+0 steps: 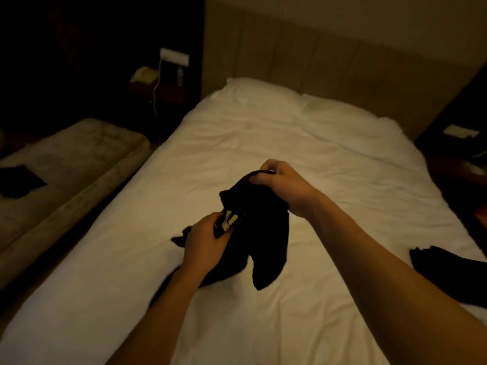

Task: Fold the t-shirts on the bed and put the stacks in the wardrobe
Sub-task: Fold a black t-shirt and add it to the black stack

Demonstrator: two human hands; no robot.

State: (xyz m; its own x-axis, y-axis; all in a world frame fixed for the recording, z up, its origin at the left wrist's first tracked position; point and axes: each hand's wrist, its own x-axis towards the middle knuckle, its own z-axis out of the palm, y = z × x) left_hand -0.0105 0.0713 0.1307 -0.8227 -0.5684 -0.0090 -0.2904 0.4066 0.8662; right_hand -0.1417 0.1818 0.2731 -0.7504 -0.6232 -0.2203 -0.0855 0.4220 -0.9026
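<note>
The right hand pinches the upper edge of a black t-shirt, fingers curled over the bunched cloth and lifting it off the bed. The left hand, toward seven o'clock from the right, grips the same shirt where a pale printed patch shows, thumb and fingers closed round the fabric. Between the hands the shirt hangs crumpled, its lower part trailing onto the sheet toward six o'clock; no fold is visible in it yet.

At four o'clock from the hands, near the bed's right edge, lies another dark garment, loose and unfolded. At nine o'clock, on the separate low mattress beside the bed, rests a flat dark item that may be a folded shirt, though the dim light makes this uncertain. No wardrobe is in view. The task looks to be at an early stage: folding is barely begun, and stacking and storing remain.
</note>
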